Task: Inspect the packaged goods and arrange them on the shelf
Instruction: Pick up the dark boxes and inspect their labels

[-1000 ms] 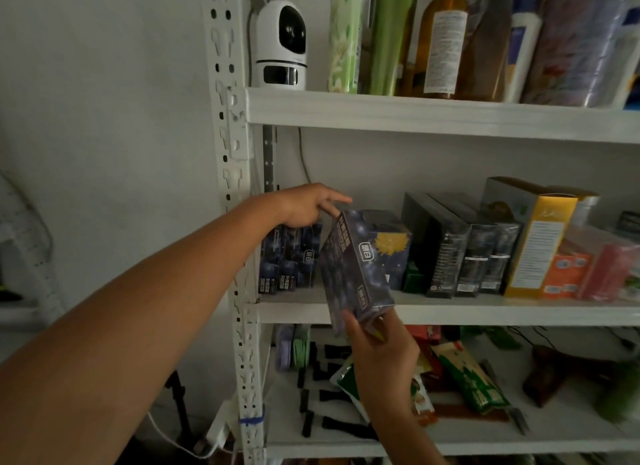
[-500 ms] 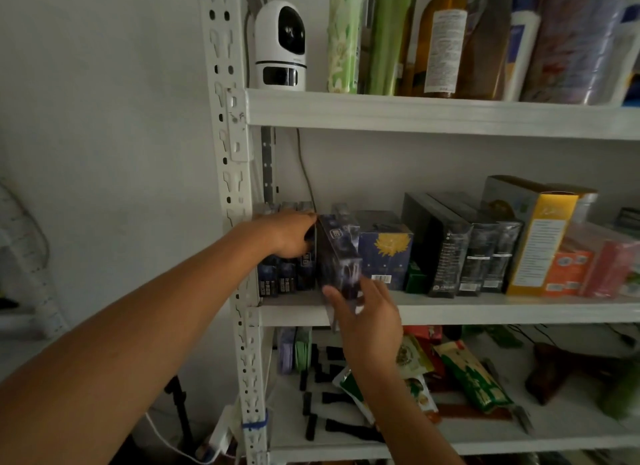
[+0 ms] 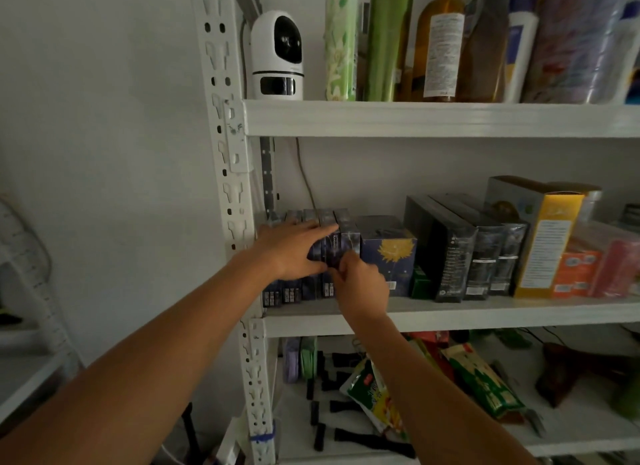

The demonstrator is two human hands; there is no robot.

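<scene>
Several dark blue boxes (image 3: 294,291) stand in a row at the left end of the middle shelf (image 3: 485,317). My left hand (image 3: 294,249) lies flat against their fronts, fingers spread. My right hand (image 3: 360,284) presses on the front of the rightmost narrow dark box (image 3: 348,227), which stands upright in the row, next to a blue box with a yellow flower (image 3: 389,253). The lower part of that narrow box is hidden by my hands.
Black packets (image 3: 457,253), a yellow carton (image 3: 547,236) and orange and pink packs fill the shelf to the right. A white camera (image 3: 277,55), bottles and rolls stand on the top shelf. Snack bags (image 3: 481,378) and black clips lie on the lower shelf. A white upright (image 3: 235,187) borders the left.
The dark blue box went from tilted in front of the shelf to upright in the row. My right hand rose from under it to its front; my left hand dropped onto the boxes.
</scene>
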